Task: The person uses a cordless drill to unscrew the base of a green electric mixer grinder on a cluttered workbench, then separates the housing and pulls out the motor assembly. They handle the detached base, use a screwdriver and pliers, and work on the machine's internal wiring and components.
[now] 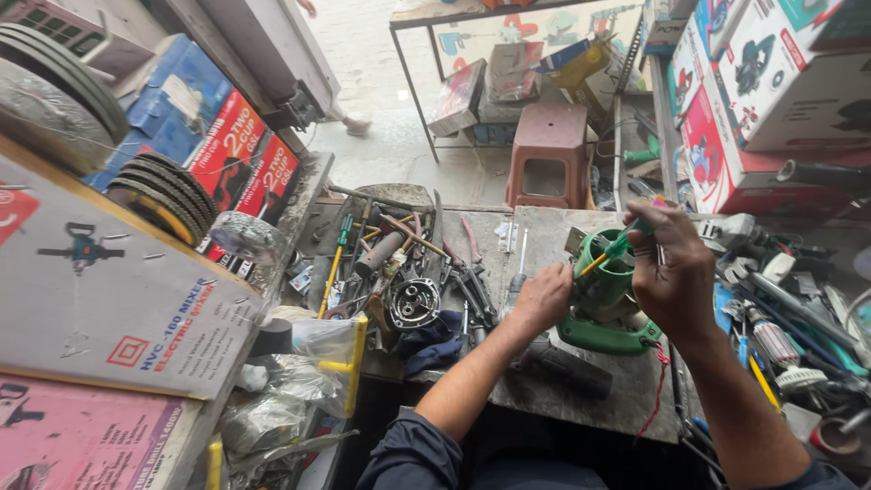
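Observation:
A green power-tool housing [606, 299] stands on the grey workbench [544, 236], its open top facing up. My left hand [542, 298] grips the housing's left side. My right hand [673, 270] holds a green-handled screwdriver [611, 252] whose yellow shaft points down-left into the housing's opening. A black cylindrical part [567, 370] lies on the bench just in front of the housing.
A heap of screwdrivers, pliers and a round metal motor part [415, 302] lies left of my hands. Cardboard tool boxes [100, 290] and grinding discs [168, 195] fill the left side. More boxes [771, 82] and loose parts crowd the right. A brown plastic stool [547, 150] stands beyond the bench.

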Demonstrator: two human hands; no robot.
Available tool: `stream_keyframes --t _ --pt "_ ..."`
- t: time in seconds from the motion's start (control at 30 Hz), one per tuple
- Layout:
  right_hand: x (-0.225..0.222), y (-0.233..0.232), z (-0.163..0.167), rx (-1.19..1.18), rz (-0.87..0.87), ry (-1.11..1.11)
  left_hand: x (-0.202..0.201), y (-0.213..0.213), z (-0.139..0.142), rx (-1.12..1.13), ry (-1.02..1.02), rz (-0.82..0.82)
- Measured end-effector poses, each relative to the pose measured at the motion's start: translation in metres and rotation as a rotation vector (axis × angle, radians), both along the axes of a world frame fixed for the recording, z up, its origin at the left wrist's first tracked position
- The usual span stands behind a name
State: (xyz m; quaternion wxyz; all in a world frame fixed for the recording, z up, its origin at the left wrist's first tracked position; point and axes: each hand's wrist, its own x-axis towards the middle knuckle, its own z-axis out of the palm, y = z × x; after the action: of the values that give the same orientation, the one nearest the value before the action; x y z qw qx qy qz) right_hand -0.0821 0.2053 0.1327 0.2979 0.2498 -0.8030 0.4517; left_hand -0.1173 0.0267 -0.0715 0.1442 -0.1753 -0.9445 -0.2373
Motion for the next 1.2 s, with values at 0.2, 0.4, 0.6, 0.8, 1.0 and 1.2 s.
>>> stream_keyframes --t 0.2,0.4,0.6,0.8,1.0,1.2 --pt "0.017 0.017 0.004 -0.116 0.024 -0.029 -0.011 -0.011 0.009 0.301 -0.087 0.117" --pt "0.028 0.014 -0.012 -0.067 0.110 -0.160 -0.008 -0.038 -0.004 0.043 -0.283 0.051" --pt "0.025 0.011 -0.027 -0.042 0.104 -0.176 -0.002 -0.038 -0.018 -0.111 -0.283 -0.015" --pt "0.026 0.012 -0.034 -0.054 0.097 -0.153 0.001 -0.039 -0.021 -0.089 -0.289 0.000" --pt "0.029 0.009 -0.028 -0.026 0.094 -0.119 0.002 -0.037 -0.001 0.003 -0.333 0.007" --pt "0.042 0.003 -0.023 0.065 0.101 -0.047 0.032 -0.028 0.050 0.314 -0.266 -0.016"
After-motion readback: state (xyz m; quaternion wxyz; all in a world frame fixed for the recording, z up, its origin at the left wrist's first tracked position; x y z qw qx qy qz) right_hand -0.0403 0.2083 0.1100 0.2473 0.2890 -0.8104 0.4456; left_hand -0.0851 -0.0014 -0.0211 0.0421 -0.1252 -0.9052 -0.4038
